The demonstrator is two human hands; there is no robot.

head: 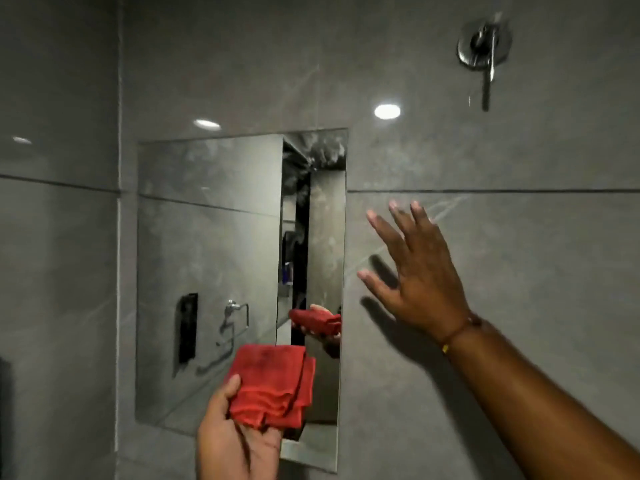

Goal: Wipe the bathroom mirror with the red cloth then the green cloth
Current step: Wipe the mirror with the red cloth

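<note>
A folded red cloth (273, 386), soft and nappy with layered edges, is gripped by the left hand (232, 441) at the lower centre of the frame, thumb pressed over its lower left corner. It is held in front of the lower part of the rectangular mirror (207, 237), set flush in glossy grey wall tiles (519, 237). The right hand (415, 271) is spread open and empty against the tiles right of the mirror, a thin bracelet (457, 332) at the wrist. A blurred chrome fitting (483, 46) is seen upper right. No green cloth is in view.
</note>
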